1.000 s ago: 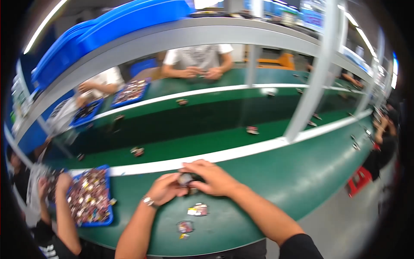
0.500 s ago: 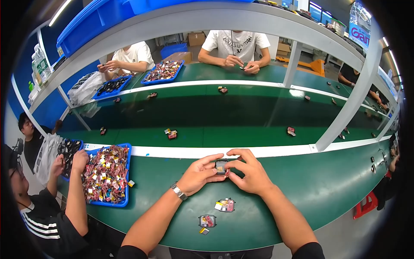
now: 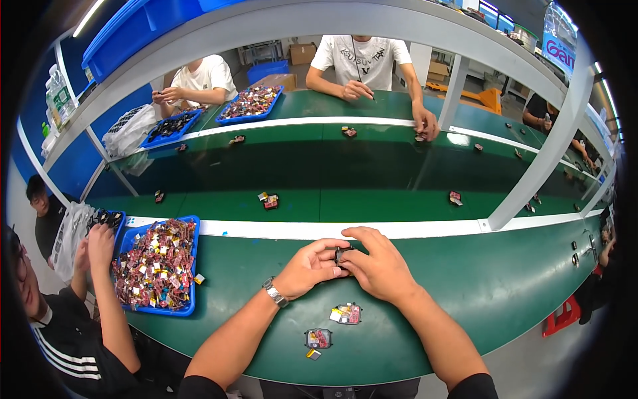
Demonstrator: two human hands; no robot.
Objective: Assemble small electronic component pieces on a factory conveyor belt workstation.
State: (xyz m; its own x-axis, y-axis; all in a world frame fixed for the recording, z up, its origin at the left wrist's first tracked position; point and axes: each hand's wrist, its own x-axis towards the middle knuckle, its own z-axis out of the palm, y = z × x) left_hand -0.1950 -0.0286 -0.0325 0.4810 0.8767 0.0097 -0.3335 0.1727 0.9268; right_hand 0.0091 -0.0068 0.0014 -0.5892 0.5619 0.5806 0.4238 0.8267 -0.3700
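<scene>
My left hand (image 3: pixel 302 268) closes its fingers and thumb around the side of a small dark watch case (image 3: pixel 341 255) above the green tabletop. From the other side my right hand (image 3: pixel 382 269) bends over the same case, thumb and fingers on it, hiding most of its inside. Nearer me lie two more items: an open watch case (image 3: pixel 349 313) with a red circuit board and a silver-yellow battery at its side, and a second open watch case (image 3: pixel 319 338) with red parts inside. A loose silver-yellow battery (image 3: pixel 314 355) sits just below that one.
At left, a blue tray (image 3: pixel 196 263) heaped with red boards and batteries stands beside a co-worker's arms (image 3: pixel 109 292). Beyond a white rail (image 3: pixel 279 229) runs a green belt (image 3: pixel 372 207) with scattered parts. Grey shelf posts (image 3: pixel 541 149) rise at right. People sit across the belt.
My right fingers have folded down over the watch case, which is now tilted and mostly covered. Across the belt, a co-worker's hand has reached out to a part.
</scene>
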